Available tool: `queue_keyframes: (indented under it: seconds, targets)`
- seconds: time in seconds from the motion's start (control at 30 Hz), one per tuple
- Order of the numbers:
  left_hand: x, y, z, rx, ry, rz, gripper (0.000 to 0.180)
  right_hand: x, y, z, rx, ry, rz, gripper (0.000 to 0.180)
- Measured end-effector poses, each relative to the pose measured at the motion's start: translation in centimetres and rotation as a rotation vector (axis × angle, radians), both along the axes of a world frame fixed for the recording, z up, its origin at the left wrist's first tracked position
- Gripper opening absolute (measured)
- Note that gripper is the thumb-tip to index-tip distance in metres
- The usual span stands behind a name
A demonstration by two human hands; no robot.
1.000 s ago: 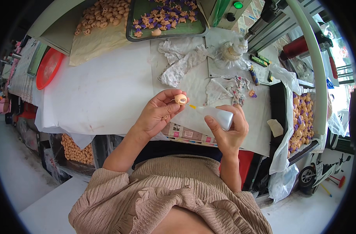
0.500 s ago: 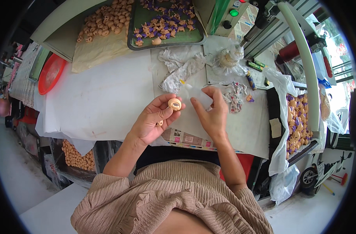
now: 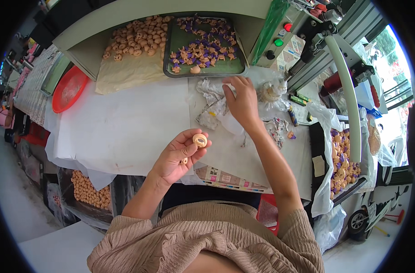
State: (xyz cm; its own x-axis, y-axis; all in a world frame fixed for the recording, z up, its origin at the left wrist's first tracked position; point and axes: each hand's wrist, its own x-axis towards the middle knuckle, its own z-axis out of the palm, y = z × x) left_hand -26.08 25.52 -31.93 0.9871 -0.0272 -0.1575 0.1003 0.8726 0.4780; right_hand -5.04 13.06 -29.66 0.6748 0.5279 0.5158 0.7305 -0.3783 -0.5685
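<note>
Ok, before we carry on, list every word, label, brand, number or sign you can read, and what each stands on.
I don't copy wording out; here is only where print stands.
Printed sheet: dark characters near pink blocks, wording left out.
Dark tube: markings too small to read.
Control box: small markings, too blurred to read.
Doll head in the left hand: no lettering visible.

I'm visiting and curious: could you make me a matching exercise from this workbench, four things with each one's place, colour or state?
1. Doll head with a grey oval
2. Heap of doll heads
3. Round basin
4. Shallow tray

A. Red
B. Holding purple-and-tan figure pieces
C. In the left hand's fingers
D. On yellowish paper

Pairs: 1-C, 2-D, 3-A, 4-B
</note>
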Motion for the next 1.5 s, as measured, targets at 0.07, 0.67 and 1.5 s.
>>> queue_keyframes:
  seconds: [0.07, 0.67, 1.5]
  targets:
    - [-0.3, -0.2, 0.7, -0.024, -0.003, -0.019, 0.037, 3.0, 2.5, 0.2, -0.051, -0.121, -0.043, 0.018]
    - [-2.4, 1.3, 0.7, -0.028, 0.034, 0.045, 0.039, 3.4, 5.1, 2.0, -0.057, -0.032, 0.026, 0.017]
    - [2.4, -6.1, -2.5, 0.4, -0.075, -0.031, 0.035, -10.6, -11.3, 0.4, 0.179, 0.625, 0.183, 0.018]
